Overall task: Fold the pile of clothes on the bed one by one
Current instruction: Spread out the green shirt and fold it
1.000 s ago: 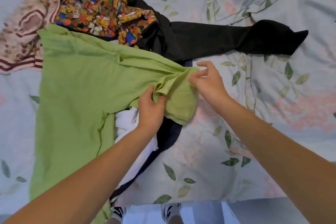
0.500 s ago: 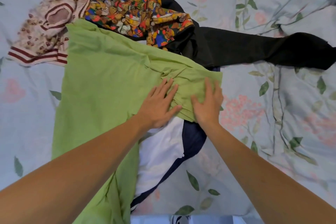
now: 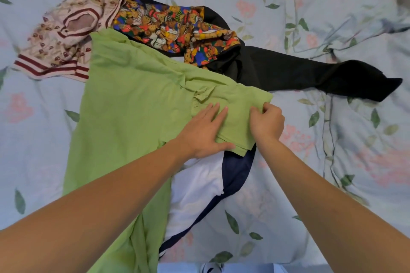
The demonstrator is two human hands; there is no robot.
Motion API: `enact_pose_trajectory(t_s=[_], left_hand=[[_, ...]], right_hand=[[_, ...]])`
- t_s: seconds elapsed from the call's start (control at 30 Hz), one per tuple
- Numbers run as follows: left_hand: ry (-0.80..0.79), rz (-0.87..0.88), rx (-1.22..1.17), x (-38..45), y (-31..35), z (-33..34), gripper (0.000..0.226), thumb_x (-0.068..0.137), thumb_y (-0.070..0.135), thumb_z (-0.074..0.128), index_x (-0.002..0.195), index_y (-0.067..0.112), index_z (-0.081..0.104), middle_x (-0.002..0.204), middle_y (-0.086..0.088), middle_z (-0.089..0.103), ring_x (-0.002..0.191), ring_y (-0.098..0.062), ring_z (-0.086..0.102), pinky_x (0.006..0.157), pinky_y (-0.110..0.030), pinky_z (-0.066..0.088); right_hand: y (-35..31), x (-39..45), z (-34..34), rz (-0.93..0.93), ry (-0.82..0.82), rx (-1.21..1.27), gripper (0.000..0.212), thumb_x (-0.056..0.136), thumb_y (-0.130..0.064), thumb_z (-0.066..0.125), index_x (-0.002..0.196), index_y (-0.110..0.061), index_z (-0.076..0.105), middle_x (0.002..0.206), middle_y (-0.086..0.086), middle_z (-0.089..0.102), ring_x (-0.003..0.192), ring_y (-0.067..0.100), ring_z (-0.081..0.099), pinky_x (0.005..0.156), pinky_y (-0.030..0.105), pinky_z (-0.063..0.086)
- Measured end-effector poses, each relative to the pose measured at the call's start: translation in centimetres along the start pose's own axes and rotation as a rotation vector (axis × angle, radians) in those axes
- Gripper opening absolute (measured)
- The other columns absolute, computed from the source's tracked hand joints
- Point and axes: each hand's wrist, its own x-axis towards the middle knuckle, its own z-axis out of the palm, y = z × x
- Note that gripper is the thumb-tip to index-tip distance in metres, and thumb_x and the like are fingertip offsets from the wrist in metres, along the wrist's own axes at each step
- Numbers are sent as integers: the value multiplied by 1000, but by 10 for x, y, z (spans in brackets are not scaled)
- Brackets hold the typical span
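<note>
Floral bedsheet, crumpled green shirt

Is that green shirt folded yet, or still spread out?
Mostly spread. The green shirt lies open across the pile; only its sleeve by the left hand and right hand looks turned over.

Bedsheet: pale blue, pink flowers and green leaves, creased at right
Floor: light strip along the bottom edge
Foot: on floor, black-and-white patterned cover
</note>
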Motion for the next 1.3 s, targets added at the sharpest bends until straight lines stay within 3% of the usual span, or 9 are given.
enact_pose_trajectory(t_s=[0.1, 0.2, 0.33, 0.53, 0.63, 0.8, 1.0, 1.13, 1.3], left_hand=[[10, -84, -358, -3, 11, -9, 123, 77, 76, 70, 166, 23, 5, 173, -1, 10, 158, -16, 9, 128, -38, 16], [113, -90, -831, -8, 14, -14, 119, 69, 55, 90, 162, 23, 24, 161, 5, 42, 147, -10, 40, 120, -35, 35], [310, -197, -1088, -16, 0, -22, 53, 88, 11, 79, 136, 16, 56, 125, -1, 70, 115, -13, 68, 99, -33, 54], [511, -468, -1258, -37, -47, -63, 25, 96, -2, 60, 102, 20, 69, 100, 0, 75, 89, -13, 71, 77, -22, 57], [550, -537, -1217, -69, -97, -83, 24, 94, -3, 59, 101, 19, 68, 99, 2, 74, 86, -9, 70, 71, -17, 56], [580, -612, -1013, -101, -181, -89, 28, 98, 7, 60, 123, 17, 65, 107, 5, 69, 105, -19, 67, 88, -29, 52], [607, -681, -649, -104, -248, -68, 37, 93, 8, 53, 129, 11, 58, 115, -9, 66, 111, -32, 61, 82, -32, 40], [583, -465, -262, -134, -263, -49, 75, 90, 7, 54, 159, 18, 28, 153, -11, 44, 133, -32, 43, 106, -46, 42], [323, -125, 75, -213, -273, -9, 72, 96, 27, 59, 162, 23, 30, 170, -9, 21, 153, -36, 24, 119, -51, 32]], right_hand=[[-31, -14, -3, 94, -71, 262, 35, 86, -24, 65, 61, -19, 40, 59, -3, 44, 61, 22, 42, 60, 34, 37], [-62, -36, -3, 85, -313, 597, 17, 90, -18, 69, 74, -22, 72, 77, 1, 72, 73, 21, 68, 72, 35, 58], [-82, -52, -12, 44, -660, 862, 25, 100, -13, 61, 121, -5, 73, 113, 16, 77, 102, 28, 75, 81, 29, 61], [-77, -68, 26, -413, -316, 411, 37, 95, -5, 62, 128, -20, 66, 127, -4, 66, 122, 9, 59, 106, 31, 46], [-90, -84, 68, -668, -394, 142, 49, 91, -20, 57, 140, -15, 58, 140, 2, 56, 133, 19, 46, 114, 35, 37], [-120, -115, 157, -877, -410, -228, 60, 102, -25, 52, 159, -19, 37, 171, 8, 22, 158, 28, 16, 128, 45, 15], [-109, -115, 234, -938, -481, -588, 59, 111, -39, 27, 167, -27, 13, 175, 4, 4, 161, 23, 1, 130, 48, 6], [-108, -120, 234, -958, -467, -595, 60, 111, -38, 26, 167, -25, 10, 175, 3, 4, 161, 22, -1, 130, 50, 5], [-64, -178, 191, -1020, -528, -503, 57, 111, -37, 30, 166, -22, 22, 174, 1, 14, 161, 21, 4, 130, 46, 7]])
